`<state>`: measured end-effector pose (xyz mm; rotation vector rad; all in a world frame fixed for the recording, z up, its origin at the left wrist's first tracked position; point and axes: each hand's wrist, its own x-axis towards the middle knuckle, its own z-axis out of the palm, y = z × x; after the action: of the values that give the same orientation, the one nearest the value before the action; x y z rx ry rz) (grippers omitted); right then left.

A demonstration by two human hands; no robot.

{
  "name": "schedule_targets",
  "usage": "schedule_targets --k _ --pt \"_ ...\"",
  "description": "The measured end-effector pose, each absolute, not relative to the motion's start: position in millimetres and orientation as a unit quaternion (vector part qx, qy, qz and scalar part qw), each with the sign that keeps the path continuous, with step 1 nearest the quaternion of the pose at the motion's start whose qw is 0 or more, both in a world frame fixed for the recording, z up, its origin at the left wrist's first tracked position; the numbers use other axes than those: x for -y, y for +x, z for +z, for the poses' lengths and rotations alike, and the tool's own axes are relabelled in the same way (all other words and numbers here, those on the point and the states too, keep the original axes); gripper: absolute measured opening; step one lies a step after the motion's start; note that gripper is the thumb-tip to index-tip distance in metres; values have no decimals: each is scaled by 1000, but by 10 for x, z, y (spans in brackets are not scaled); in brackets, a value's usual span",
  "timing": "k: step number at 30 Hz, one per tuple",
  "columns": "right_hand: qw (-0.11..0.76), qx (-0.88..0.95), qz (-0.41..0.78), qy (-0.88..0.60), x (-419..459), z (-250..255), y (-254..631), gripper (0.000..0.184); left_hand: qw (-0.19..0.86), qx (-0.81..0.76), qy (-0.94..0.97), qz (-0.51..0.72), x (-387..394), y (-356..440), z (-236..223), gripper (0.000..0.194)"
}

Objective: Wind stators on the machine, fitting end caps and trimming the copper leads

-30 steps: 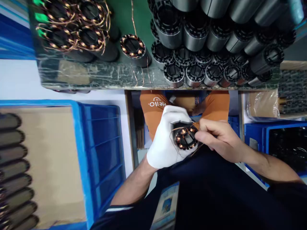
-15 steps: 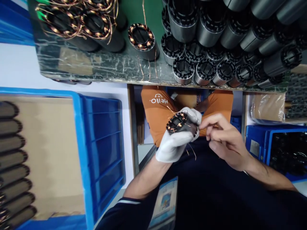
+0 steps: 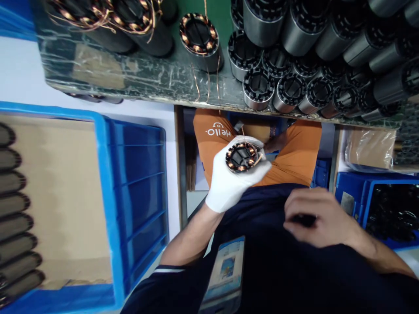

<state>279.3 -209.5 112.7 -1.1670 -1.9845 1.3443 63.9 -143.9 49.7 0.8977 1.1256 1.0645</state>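
My left hand (image 3: 225, 183), in a white glove, wraps round a stator with copper windings (image 3: 241, 158). The wound end faces up toward me, and its coils sit in black slots. Loose copper wire ends (image 3: 259, 160) stick out at its edge, beside the gloved fingers. To the right, apart from the stator, my bare right hand (image 3: 319, 218) is blurred by motion. Its fingers and thumb curl together into a loose ring, and nothing shows in them.
Above, on the green bench (image 3: 144, 80), stand a wound stator (image 3: 200, 37) with hanging wires, more wound ones at left, and rows of unwound stators (image 3: 258, 87). At left is a blue crate (image 3: 108, 196) holding cylinders; at right, a blue bin (image 3: 363, 192) of dark parts.
My right hand has left the stator, moving right and down. My left hand has turned the stator more upright, its wound end facing me. The view has shifted slightly.
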Motion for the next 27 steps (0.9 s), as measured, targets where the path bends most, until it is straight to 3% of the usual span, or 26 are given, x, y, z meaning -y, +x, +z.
schedule_targets --k 2,5,7,10,15,18,21,25,27 --pt "298 626 521 -499 1911 1183 2838 6 544 -490 516 445 1440 590 591 56" --pt "353 503 587 -527 1588 1153 2731 28 477 -474 608 422 1496 535 725 86" --pt "349 477 631 -503 1442 1098 2615 32 466 -462 635 408 1546 521 770 88" --pt "365 510 606 -490 1397 1051 2504 13 483 -461 646 369 1621 548 768 89" --pt "394 592 450 -540 1549 1053 2509 7 399 -538 619 410 1738 692 669 56" --pt "384 548 521 -530 1588 1009 2562 10 345 -482 649 476 1763 718 589 48" --pt "373 511 558 -537 1551 992 2704 16 385 -437 645 495 1737 649 554 45" --pt "448 577 359 -580 1513 1161 2910 16 432 -440 603 506 1657 518 658 38" --pt "403 688 265 -542 1524 1273 2934 13 459 -447 600 479 1616 488 750 36"
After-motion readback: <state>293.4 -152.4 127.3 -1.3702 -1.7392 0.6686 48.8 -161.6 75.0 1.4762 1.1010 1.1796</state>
